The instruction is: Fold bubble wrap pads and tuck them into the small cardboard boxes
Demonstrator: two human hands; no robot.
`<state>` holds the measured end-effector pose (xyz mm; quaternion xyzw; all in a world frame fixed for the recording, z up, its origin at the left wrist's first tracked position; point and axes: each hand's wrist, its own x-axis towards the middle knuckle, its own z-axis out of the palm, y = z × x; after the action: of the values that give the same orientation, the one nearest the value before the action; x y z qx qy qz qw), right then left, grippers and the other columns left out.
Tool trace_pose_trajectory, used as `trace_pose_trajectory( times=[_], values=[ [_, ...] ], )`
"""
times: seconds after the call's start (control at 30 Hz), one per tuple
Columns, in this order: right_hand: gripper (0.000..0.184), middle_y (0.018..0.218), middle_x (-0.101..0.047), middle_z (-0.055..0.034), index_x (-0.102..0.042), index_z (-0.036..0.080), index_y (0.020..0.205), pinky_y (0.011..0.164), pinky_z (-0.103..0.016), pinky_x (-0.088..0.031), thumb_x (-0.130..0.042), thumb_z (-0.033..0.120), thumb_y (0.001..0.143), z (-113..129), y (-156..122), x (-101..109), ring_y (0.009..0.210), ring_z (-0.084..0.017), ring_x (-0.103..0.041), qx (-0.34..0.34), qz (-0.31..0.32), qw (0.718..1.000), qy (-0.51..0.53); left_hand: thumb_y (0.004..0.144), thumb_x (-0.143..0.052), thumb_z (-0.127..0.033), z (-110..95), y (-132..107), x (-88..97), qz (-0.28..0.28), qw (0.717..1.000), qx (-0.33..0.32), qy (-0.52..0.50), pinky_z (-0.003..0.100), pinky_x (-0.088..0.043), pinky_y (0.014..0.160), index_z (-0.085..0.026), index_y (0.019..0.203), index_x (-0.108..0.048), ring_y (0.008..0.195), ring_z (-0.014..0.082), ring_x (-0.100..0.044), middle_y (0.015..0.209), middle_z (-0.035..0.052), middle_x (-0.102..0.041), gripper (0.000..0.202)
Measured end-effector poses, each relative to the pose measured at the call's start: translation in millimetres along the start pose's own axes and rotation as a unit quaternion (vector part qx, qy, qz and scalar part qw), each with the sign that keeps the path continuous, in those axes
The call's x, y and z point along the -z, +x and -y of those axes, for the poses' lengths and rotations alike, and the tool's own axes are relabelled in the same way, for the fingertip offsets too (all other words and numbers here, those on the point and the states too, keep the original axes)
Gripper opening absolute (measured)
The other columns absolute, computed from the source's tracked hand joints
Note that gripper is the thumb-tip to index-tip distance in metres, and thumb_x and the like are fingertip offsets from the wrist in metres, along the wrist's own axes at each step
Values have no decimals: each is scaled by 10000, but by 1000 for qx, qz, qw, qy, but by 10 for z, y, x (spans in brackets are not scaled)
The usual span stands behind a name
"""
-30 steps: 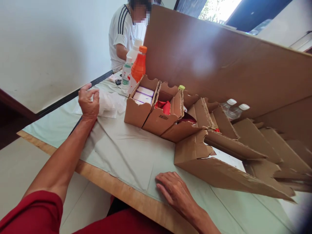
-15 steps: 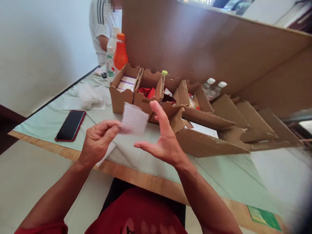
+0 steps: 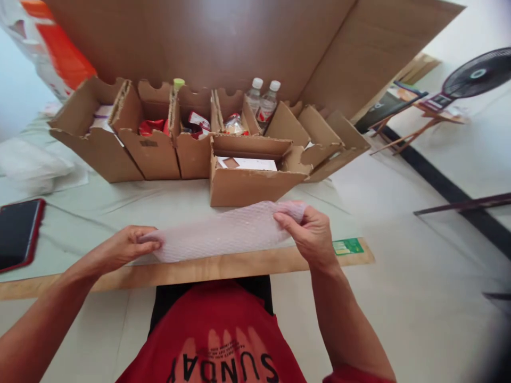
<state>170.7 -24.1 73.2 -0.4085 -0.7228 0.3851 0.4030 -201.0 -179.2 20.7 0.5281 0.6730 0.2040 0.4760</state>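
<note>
A strip of translucent bubble wrap (image 3: 219,231) is stretched sideways above the table's front edge. My left hand (image 3: 123,249) pinches its left end between thumb and fingers. At the other end, my right hand (image 3: 309,231) grips it, with the thumb on top. Just beyond the wrap stands a cardboard box (image 3: 255,186) with a white carton (image 3: 251,164) inside. To the left of my left hand lies a phone (image 3: 19,234) in a red case.
Behind is a row of open cardboard bins (image 3: 155,157) holding packets and boxes, backed by a tall cardboard panel (image 3: 199,42). Two clear bottles (image 3: 266,103) stand behind the bins. More plastic wrap (image 3: 34,165) lies at left. A fan (image 3: 477,74) is at far right.
The bubble wrap has gone from a small folded piece in my left hand to a long strip. My right hand, open before, now holds its other end. The view has swung right.
</note>
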Motion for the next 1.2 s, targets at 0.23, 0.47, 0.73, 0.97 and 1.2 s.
trace_pose_trajectory(
  times=[0.23, 0.47, 0.73, 0.97, 1.2],
  values=[
    [442, 881, -726, -78, -702, 159, 967, 714, -367, -550, -748, 555, 776, -1023, 21, 202, 722, -204, -619, -88, -33, 987, -127, 721, -608, -555, -215, 625, -65, -5, 993, 69, 99, 365, -549, 719, -192, 947, -723, 789, 266, -689, 824, 73, -730, 442],
    [482, 1499, -578, -204, -574, 174, 1428, 1119, -571, -433, -575, 353, 981, -1099, -127, 78, 1382, -350, -543, 81, -76, 927, -359, 980, -567, -465, -300, 431, -542, -353, 820, -220, 394, 579, -417, 1130, -188, 1586, -383, 1469, 427, -452, 1541, 249, -511, 692],
    [555, 1620, -482, -151, -506, 160, 1507, 1251, -489, -336, -547, 461, 1043, -791, -300, -1165, 1546, -288, -362, 268, 318, 855, -311, 1055, -338, -552, 12, 709, -1131, -181, 812, -312, 459, 618, -198, 1254, -49, 1633, -221, 1552, 416, -334, 1610, 293, -425, 775],
    [614, 1682, -388, -143, -433, 183, 1592, 1255, -530, -304, -460, 492, 1063, -1328, -504, -29, 1561, -307, -356, 77, 224, 872, -428, 1058, -342, -469, 182, 440, -972, -171, 867, -173, 435, 721, -147, 1212, -208, 1564, -451, 1599, 441, -193, 1674, 229, -352, 580],
    [391, 1337, -716, -161, -712, 165, 1250, 1075, -499, -438, -412, 332, 1062, -1396, -564, 598, 1330, -331, -592, -11, 2, 887, -462, 1041, -389, -387, 42, 556, -653, -216, 894, -148, 365, 640, -318, 1173, -175, 1411, -578, 1412, 416, -505, 1502, 217, -574, 467]
  ],
)
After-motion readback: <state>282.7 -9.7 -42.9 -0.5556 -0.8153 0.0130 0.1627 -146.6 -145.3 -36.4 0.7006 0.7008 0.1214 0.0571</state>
